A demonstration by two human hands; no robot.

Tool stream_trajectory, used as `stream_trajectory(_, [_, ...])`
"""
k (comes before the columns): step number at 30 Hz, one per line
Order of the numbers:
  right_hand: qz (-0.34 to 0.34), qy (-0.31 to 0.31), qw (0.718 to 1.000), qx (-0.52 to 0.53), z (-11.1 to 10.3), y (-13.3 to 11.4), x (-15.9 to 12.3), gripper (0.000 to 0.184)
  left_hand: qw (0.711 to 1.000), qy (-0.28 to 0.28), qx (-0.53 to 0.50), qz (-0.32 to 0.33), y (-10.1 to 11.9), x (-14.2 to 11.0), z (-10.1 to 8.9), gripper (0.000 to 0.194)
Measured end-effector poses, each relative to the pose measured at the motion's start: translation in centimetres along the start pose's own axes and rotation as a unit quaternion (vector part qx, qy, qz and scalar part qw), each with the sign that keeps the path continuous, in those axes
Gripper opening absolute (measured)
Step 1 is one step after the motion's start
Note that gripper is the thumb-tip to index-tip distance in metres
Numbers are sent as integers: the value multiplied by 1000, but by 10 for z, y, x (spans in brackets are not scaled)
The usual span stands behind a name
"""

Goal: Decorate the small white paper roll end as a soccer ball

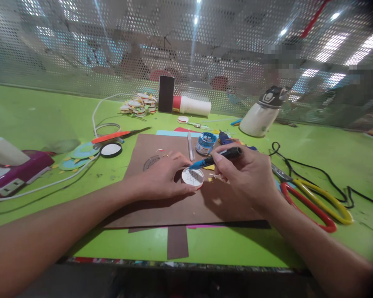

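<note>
My left hand (163, 176) grips a small round white disc (192, 179) by its left edge, with thumb and fingers around the rim. Dark crossing lines and a reddish edge show on the disc. In my right hand (244, 171) is a blue-and-black marker (216, 157), its tip at the top of the disc's face. Both hands rest over a brown board (161, 211). Behind the disc stand an open jar with blue on its rim (206, 143) and a clear, slim tube-like tool (190, 145). A protractor (151, 162) lies partly behind my left hand.
Large scissors with red and yellow handles (317, 203) lie at right near a black cord (318, 167). A white bottle (261, 114) and a phone (166, 94) stand farther back. At left are a purple power strip (21, 171), an orange cutter (110, 137) and a black-rimmed disc (111, 150).
</note>
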State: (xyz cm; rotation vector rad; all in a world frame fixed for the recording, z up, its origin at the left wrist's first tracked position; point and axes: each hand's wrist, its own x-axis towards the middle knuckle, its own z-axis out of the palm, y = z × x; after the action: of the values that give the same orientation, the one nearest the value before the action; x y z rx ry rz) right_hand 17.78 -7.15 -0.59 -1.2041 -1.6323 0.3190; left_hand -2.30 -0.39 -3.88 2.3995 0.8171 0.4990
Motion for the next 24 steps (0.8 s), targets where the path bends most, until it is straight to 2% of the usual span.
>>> stream_trajectory(24, [-1,3,999,-38,3,8,-1,18,1000,2,-13,-21,-3,3,1,47])
